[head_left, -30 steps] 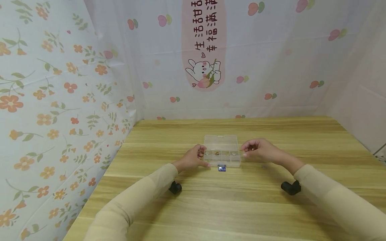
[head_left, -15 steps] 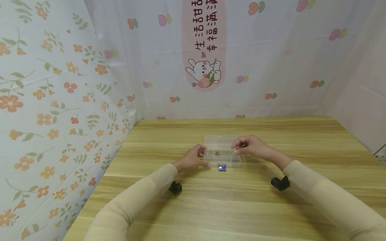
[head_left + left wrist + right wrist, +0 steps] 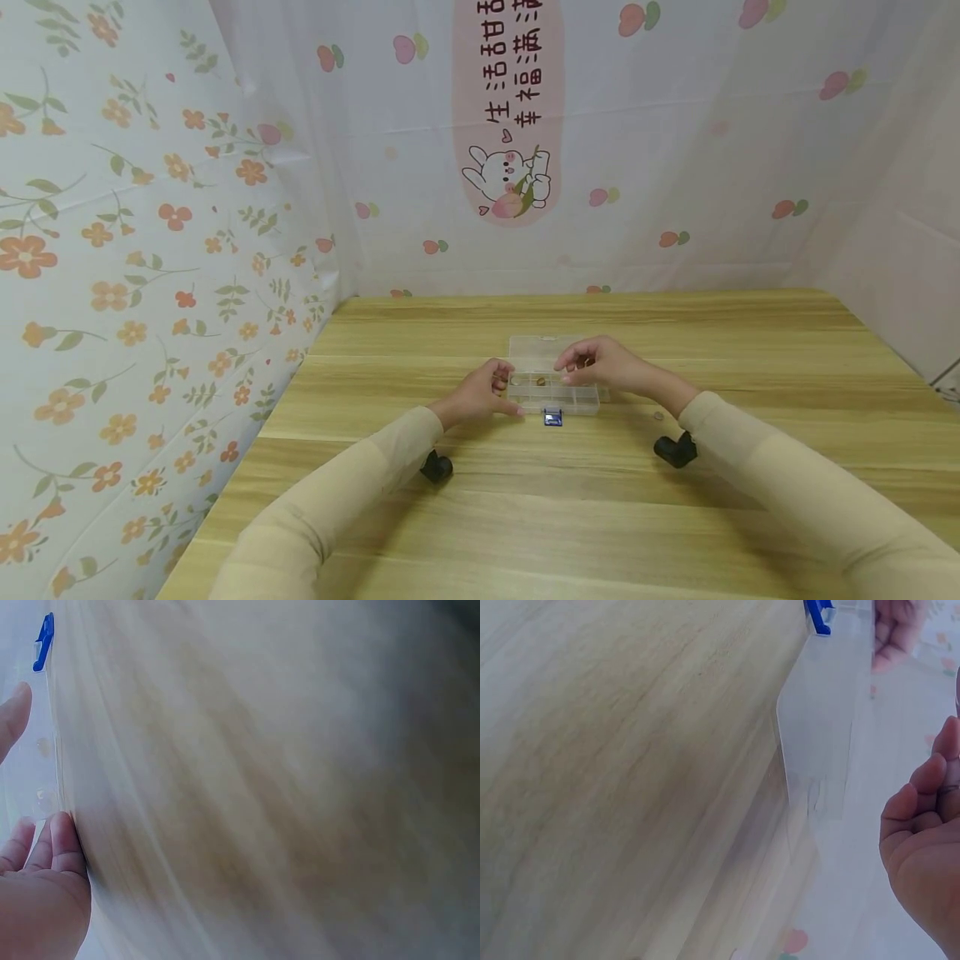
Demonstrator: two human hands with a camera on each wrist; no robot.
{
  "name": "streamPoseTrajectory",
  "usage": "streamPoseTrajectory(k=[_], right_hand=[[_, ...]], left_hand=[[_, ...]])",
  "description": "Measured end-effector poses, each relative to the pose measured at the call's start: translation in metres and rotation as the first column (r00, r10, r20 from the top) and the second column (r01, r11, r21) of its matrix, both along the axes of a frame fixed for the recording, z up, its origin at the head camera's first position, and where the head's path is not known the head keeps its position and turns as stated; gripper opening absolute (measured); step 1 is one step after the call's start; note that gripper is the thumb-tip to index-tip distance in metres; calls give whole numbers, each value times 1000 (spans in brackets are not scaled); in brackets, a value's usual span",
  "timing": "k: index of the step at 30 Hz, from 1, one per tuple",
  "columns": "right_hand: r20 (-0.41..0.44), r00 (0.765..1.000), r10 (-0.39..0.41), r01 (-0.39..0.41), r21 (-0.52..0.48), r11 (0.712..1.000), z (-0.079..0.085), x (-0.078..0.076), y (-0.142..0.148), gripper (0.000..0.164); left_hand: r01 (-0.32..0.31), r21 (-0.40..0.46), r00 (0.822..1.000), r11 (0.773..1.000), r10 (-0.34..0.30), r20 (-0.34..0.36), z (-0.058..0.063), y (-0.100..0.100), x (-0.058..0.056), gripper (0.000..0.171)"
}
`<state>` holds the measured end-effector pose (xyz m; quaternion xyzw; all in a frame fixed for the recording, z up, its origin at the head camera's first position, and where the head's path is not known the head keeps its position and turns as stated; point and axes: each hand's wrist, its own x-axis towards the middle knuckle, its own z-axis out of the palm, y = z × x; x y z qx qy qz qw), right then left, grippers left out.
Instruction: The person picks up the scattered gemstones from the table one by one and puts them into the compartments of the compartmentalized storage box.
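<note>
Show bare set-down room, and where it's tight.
Widest: the table between left sleeve and right sleeve, in front of the blue clasp. Also bare: beyond the right sleeve, toward the right-hand cloth; and a strip between open lid and back cloth. Tight: the box, left grip at its left end, right grip over it, small round piece to its right.

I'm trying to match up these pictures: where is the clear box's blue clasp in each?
Head: blue clasp, below and slightly right of centre.
Left wrist: blue clasp, top left corner.
Right wrist: blue clasp, top edge, right of centre.
Shared landmark: the clear box it is attached to.
</note>
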<state>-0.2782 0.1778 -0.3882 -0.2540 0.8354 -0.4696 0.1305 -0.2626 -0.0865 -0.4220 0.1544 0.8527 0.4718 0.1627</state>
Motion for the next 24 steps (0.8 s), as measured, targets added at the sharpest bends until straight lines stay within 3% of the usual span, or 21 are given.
streamPoseTrajectory(k=[12, 24], right_hand=[[-48, 996, 81, -81, 2, 997, -4, -4, -19, 16], [-25, 992, 124, -124, 19, 992, -5, -5, -30, 18]], left_hand=[[-2, 1, 1000, 1000, 2, -3, -1, -1, 0, 68], [4, 26, 1000, 1000, -4, 12, -1, -1, -1, 67]])
